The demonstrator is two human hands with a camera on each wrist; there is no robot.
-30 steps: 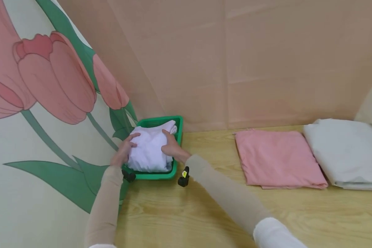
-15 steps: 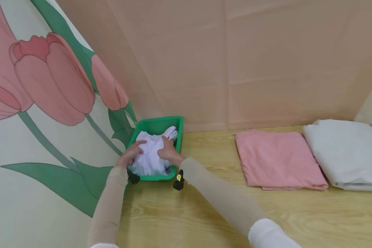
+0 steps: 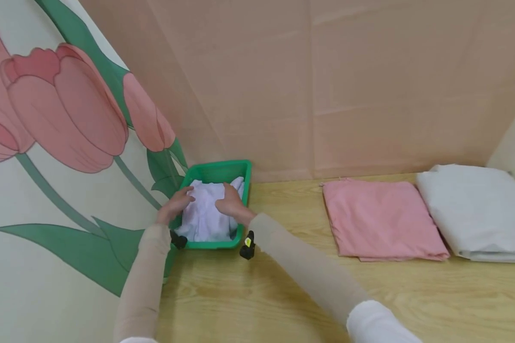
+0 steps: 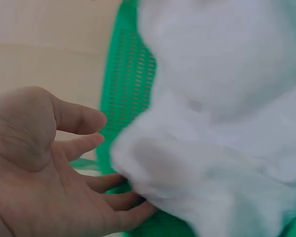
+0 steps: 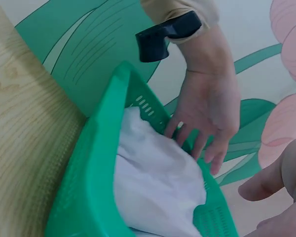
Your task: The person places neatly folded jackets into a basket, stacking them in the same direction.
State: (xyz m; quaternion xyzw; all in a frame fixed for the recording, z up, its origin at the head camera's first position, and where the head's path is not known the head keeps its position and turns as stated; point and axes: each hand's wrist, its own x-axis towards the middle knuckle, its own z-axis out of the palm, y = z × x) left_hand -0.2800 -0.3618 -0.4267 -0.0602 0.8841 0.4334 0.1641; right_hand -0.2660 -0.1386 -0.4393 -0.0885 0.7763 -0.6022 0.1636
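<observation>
A white folded cloth (image 3: 206, 216), perhaps a garment, lies slightly rumpled inside a green plastic basket (image 3: 212, 245). At its left side is my left hand (image 3: 175, 205). The left wrist view shows that hand (image 4: 54, 173) with loosely extended fingers; the lower fingertips reach to the cloth's edge, inside the slotted basket wall (image 4: 128, 74), while thumb and index finger stand apart from it. Over the cloth's right part is my right hand (image 3: 233, 204), thumb extended. Only part of the right hand (image 5: 286, 187) appears in the right wrist view, its thumb off the cloth (image 5: 153, 173).
A folded pink cloth (image 3: 382, 219) lies to the right on the wood-patterned surface (image 3: 292, 205), with a thick white folded cloth (image 3: 476, 209) beside it. The tulip-painted wall (image 3: 68, 200) stands close along the basket's left; a tan backdrop (image 3: 369, 85) rises behind.
The white cloth has gone down deeper into the basket, baring its back wall. Both hands went down with it; in the last half second the left hand has shifted slightly left and up.
</observation>
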